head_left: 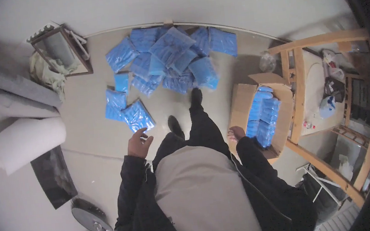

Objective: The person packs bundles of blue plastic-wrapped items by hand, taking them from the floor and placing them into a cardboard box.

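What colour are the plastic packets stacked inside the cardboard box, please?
The packets in the cardboard box are bright blue, seen best in the head view.

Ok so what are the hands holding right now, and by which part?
Nothing is held. The left hand is open and empty above the floor, near a blue packet. The right hand is by the cardboard box edge; contact cannot be told.

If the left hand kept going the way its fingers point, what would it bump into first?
Probably the flat blue plastic packet lying nearest on the pale floor. The open left hand points up and forward toward it, though it may hang well above the floor, so depth is unclear.
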